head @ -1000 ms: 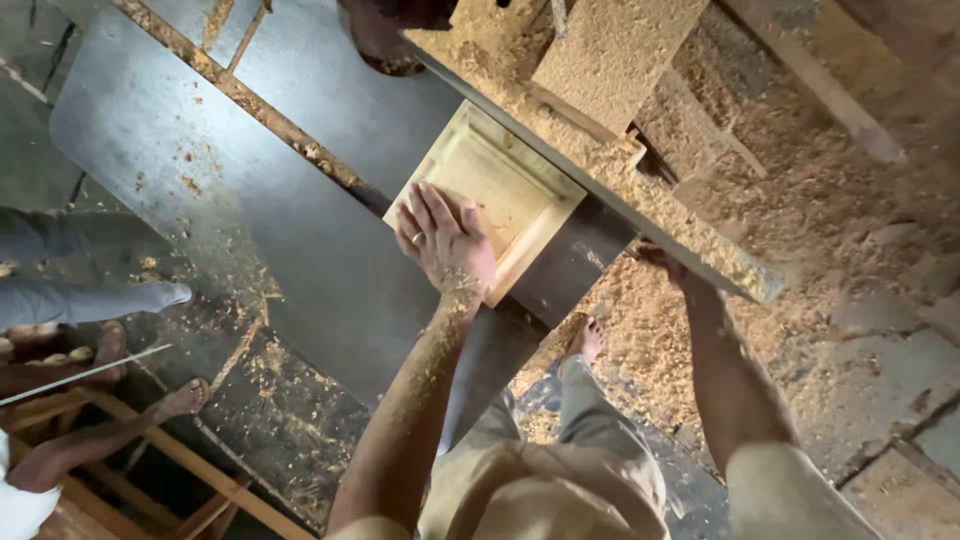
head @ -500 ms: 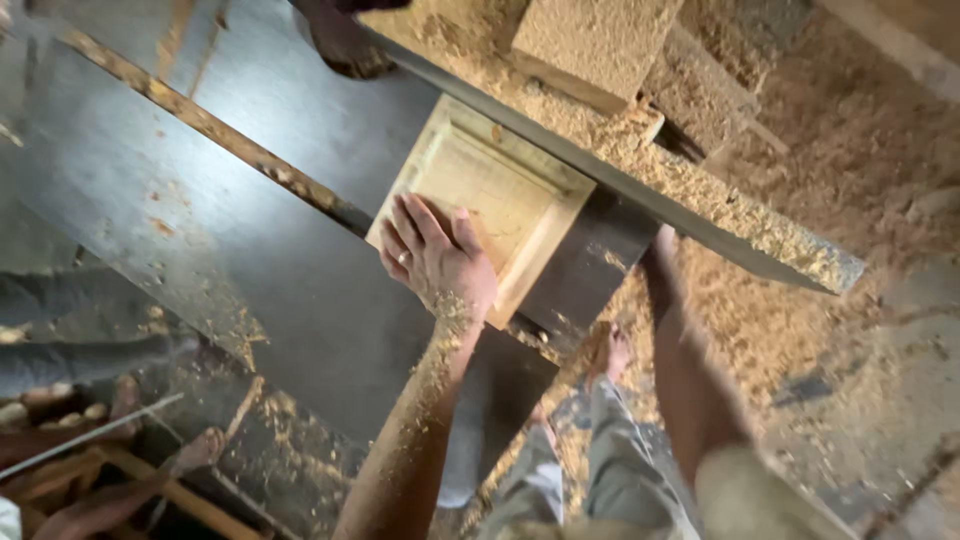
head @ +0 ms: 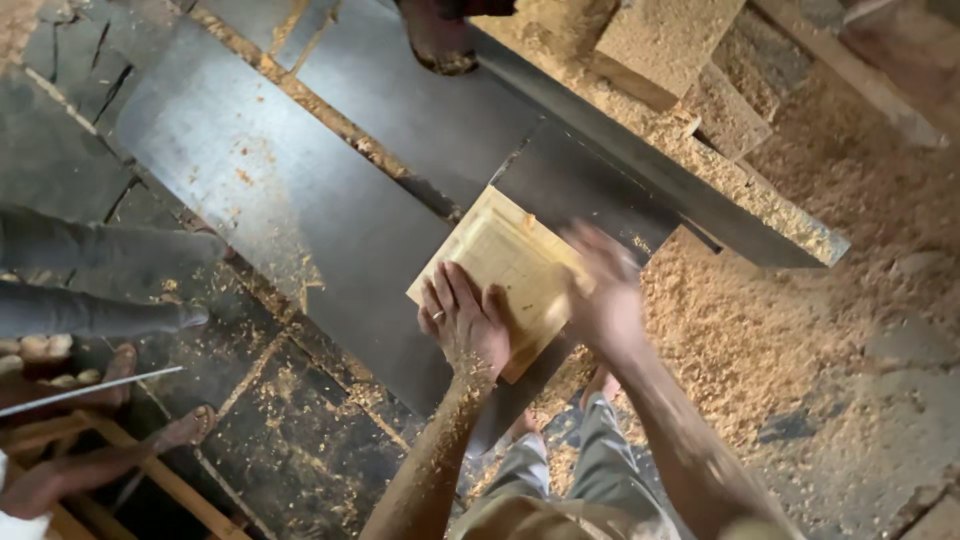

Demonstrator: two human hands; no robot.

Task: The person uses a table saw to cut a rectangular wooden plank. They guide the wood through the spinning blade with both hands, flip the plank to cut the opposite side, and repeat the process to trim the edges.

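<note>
A square pale wooden panel (head: pixel 505 262) with a raised border lies flat on the dark metal machine table (head: pixel 320 220). My left hand (head: pixel 465 320) presses flat on the panel's near corner, fingers spread, dusted with sawdust. My right hand (head: pixel 600 290), blurred by motion, rests on the panel's right edge. The panel sits near the table's front corner, beside the long metal fence (head: pixel 650 170).
Thick sawdust (head: pixel 760 300) covers the floor to the right. Wooden blocks (head: pixel 665 45) lie beyond the fence. Another person's legs (head: pixel 100 280) and feet stand at the left by a wooden frame (head: pixel 150 470). A foot (head: pixel 435 35) rests on the table's far end.
The panel has slid toward me along the table, from against the fence to the front corner. My right hand came from the table's edge onto the panel.
</note>
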